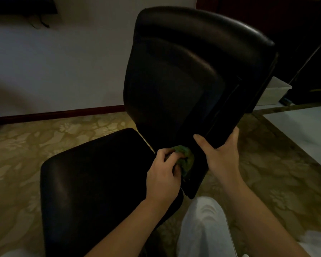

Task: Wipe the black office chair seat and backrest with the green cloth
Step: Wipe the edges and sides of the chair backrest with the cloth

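The black office chair fills the middle of the head view, its seat [92,182] low on the left and its tall backrest [183,75] rising at the centre. My left hand [163,175] grips the bunched green cloth [186,160] against the bottom of the backrest, just above the rear of the seat. My right hand [219,153] holds the backrest's lower right edge, thumb on the front face and fingers wrapped behind it.
Patterned beige carpet [26,145] surrounds the chair. A pale wall with a dark red skirting board [55,114] runs behind. A white box [272,93] and dark furniture [308,52] stand at the right. My light-trousered knee [204,227] is below the backrest.
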`<state>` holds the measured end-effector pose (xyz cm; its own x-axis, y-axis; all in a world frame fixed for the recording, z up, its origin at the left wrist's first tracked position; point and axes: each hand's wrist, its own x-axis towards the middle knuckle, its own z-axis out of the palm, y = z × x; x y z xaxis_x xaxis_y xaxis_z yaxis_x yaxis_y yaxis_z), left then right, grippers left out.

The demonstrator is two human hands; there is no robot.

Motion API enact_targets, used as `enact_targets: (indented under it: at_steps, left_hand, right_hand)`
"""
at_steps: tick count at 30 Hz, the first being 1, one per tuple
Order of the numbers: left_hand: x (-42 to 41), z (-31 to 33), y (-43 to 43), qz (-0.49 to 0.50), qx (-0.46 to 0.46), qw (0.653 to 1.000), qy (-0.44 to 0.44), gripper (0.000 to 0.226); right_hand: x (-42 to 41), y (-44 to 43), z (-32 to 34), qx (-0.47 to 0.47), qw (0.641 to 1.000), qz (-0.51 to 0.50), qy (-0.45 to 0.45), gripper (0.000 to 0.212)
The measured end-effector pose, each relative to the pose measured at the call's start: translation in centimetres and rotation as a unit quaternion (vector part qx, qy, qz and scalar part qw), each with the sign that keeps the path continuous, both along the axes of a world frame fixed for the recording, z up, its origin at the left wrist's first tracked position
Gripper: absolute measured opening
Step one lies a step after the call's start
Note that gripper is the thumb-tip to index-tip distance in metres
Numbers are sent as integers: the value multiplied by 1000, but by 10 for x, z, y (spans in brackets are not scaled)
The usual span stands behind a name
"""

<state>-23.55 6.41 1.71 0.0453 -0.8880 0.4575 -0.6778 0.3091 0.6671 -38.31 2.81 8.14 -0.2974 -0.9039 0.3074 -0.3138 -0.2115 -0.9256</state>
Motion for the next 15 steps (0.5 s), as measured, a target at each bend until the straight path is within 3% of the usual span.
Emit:
enact_targets:
  at_steps: [5,11,15]
  left_hand:
    - [11,-20,2,17,46,998,-34,32]
    - [14,9,-4,19,-7,999,25,28]
    - [7,6,-4,11,10,1000,11,29]
  right_hand:
    - [-1,0,1,12,1000,13,-6,69]
    - [0,1,1,3,1000,15,2,71]
    - [1,1,2,-2,1000,11,-3,71]
